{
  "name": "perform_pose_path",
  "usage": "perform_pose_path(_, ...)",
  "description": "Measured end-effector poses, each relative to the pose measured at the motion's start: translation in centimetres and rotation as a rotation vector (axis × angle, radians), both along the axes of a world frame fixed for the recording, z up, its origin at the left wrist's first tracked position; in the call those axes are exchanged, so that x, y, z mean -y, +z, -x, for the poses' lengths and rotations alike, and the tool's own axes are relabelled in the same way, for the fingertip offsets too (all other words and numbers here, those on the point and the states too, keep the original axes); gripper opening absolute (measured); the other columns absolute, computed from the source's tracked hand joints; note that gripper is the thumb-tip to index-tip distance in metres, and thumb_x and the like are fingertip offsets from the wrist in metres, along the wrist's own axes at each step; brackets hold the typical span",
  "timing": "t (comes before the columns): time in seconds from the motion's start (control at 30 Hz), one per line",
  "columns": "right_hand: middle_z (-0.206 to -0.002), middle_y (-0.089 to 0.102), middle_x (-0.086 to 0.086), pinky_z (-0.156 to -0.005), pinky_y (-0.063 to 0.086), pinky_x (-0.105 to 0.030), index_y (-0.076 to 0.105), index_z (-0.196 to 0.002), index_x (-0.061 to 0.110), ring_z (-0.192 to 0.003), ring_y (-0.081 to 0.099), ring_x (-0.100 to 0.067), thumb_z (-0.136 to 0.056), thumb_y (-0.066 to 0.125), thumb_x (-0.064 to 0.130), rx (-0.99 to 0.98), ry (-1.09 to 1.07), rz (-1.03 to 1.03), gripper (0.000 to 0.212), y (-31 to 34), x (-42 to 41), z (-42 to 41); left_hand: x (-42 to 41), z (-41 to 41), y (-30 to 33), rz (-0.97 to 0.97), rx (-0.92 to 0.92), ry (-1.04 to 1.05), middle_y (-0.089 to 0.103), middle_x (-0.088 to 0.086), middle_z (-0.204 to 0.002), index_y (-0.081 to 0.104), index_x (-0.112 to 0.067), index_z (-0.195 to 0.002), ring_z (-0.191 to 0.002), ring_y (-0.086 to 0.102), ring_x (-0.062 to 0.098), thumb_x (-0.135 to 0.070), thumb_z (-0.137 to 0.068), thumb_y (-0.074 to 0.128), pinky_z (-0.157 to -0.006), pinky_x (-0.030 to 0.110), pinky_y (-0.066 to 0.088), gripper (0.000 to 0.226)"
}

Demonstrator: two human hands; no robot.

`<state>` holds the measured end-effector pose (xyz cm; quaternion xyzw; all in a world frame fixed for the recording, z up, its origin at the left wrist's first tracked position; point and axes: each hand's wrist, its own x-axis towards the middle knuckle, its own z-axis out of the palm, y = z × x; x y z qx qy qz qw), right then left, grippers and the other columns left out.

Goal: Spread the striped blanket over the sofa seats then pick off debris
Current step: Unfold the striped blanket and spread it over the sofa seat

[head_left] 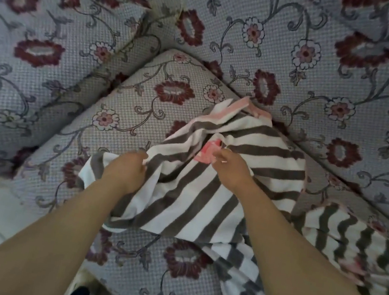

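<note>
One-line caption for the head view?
Both hands, left and right, grip the bunched striped blanket on the floral sofa seat.

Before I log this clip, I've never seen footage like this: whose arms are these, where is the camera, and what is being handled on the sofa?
There is no machine here. The one picture comes from a wide-angle camera worn on a person's head, looking forward and down, so the two bare arms reaching in from the bottom are the wearer's own.

The left hand grips a bunched edge of a striped blanket, grey and white with some pink trim. The right hand pinches a fold nearer the blanket's middle. The blanket is still crumpled, not spread flat; more of it trails off toward the lower right.

It lies on a sofa seat cushion covered in flowered fabric, with matching back cushions behind. Any debris is too small to make out in this view.
</note>
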<state>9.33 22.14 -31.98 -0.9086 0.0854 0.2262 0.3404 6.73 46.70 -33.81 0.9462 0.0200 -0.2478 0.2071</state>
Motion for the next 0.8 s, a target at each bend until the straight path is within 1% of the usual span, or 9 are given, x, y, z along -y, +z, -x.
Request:
perform_pose_path(0.17,-0.133,0.057,-0.007,-0.102,0.036,-0.029,0.058,-0.126,0.012,-0.124,0.051,-0.024,-0.095,0.049,0.019,-0.013,0.042,0.012,0.033,-3.5,-3.1,-2.3,1.4,-3.2,-4.5,-0.002,-0.148,0.083,0.048,0.022,-0.135,0.030,-0.001,-0.140,-0.126,0.046,0.037,-0.026,-0.091,0.055,-0.103,0.043,0.038,0.061)
perform_pose_path(0.23,-0.130,0.058,-0.008,-0.103,0.039,-0.033,0.056,-0.127,0.013,-0.122,0.052,-0.027,-0.094,0.050,0.018,-0.012,0.012,0.006,0.034,-4.5,-4.1,-2.9,1.8,-3.3,-4.8,0.081,-0.304,0.086,0.055,0.019,-0.128,0.038,0.002,-0.137,-0.120,0.053,0.034,-0.025,-0.080,0.070,-0.099,0.037,0.044,0.070)
perform_pose_path(0.3,-0.134,0.053,-0.009,-0.106,0.038,-0.037,0.046,-0.138,0.016,-0.125,0.048,-0.028,-0.095,0.048,0.017,-0.018,0.003,0.051,0.043,-5.3,-4.9,-3.4,1.5,-3.5,-4.6,0.171,-0.423,0.006,0.065,0.013,-0.107,0.059,-0.004,-0.115,-0.097,0.064,0.027,-0.023,-0.069,0.079,-0.084,0.033,0.054,0.054)
perform_pose_path(0.37,-0.147,0.038,-0.011,-0.111,0.033,-0.044,0.032,-0.146,0.023,-0.135,0.037,-0.031,-0.092,0.047,0.011,-0.001,0.026,0.126,0.058,-5.5,-5.5,-4.1,0.3,-4.1,-3.8,0.263,-0.441,-0.038,0.066,0.006,-0.085,0.064,-0.009,-0.093,-0.071,0.064,0.017,-0.016,-0.065,0.079,-0.061,0.027,0.054,0.033)
perform_pose_path(0.47,-0.160,0.004,-0.002,-0.117,0.019,-0.050,0.015,-0.149,0.040,-0.144,0.013,-0.031,-0.085,0.045,-0.001,-0.032,0.160,0.293,0.081,-4.3,-6.4,-5.4,-2.0,-6.1,-2.0,0.428,-0.364,-0.010,0.064,0.002,-0.075,0.060,-0.014,-0.084,-0.066,0.062,0.019,-0.003,-0.065,0.072,-0.055,0.028,0.052,0.025)
perform_pose_path(0.53,-0.160,-0.003,0.004,-0.118,0.009,-0.051,0.014,-0.149,0.042,-0.146,0.002,-0.029,-0.083,0.047,-0.001,-0.040,0.275,0.378,0.085,-3.4,-7.4,-6.8,-3.9,-8.1,-0.5,0.535,-0.350,0.020,0.066,0.003,-0.079,0.061,-0.017,-0.084,-0.071,0.064,0.020,-0.003,-0.060,0.071,-0.057,0.029,0.053,0.030)
perform_pose_path(0.6,-0.160,0.005,0.005,-0.116,0.007,-0.051,0.030,-0.145,0.038,-0.146,0.002,-0.028,-0.081,0.050,0.002,-0.041,0.377,0.434,0.076,-3.1,-8.2,-8.4,-5.7,-10.0,0.8,0.636,-0.342,-0.009,0.071,0.004,-0.091,0.065,-0.017,-0.098,-0.083,0.068,0.020,-0.005,-0.058,0.075,-0.067,0.033,0.058,0.043)
perform_pose_path(0.7,-0.134,0.049,-0.003,-0.107,0.022,-0.047,0.062,-0.111,0.025,-0.133,0.031,-0.029,-0.079,0.055,0.011,0.075,0.418,0.515,0.035,-2.7,-9.5,-9.9,-7.7,-12.2,2.0,0.713,-0.310,-0.056,0.068,-0.002,-0.097,0.061,-0.017,-0.102,-0.089,0.065,0.015,-0.007,-0.065,0.082,-0.070,0.027,0.055,0.044)
perform_pose_path(0.8,-0.092,0.058,0.000,-0.093,0.029,-0.038,0.054,-0.078,0.023,-0.105,0.048,-0.026,-0.074,0.059,0.016,0.303,0.255,0.437,0.009,-1.6,-10.5,-10.5,-9.7,-13.7,2.0,0.578,-0.128,-0.012,0.061,-0.001,-0.083,0.053,-0.014,-0.088,-0.079,0.060,0.017,-0.009,-0.065,0.083,-0.061,0.026,0.046,0.038)
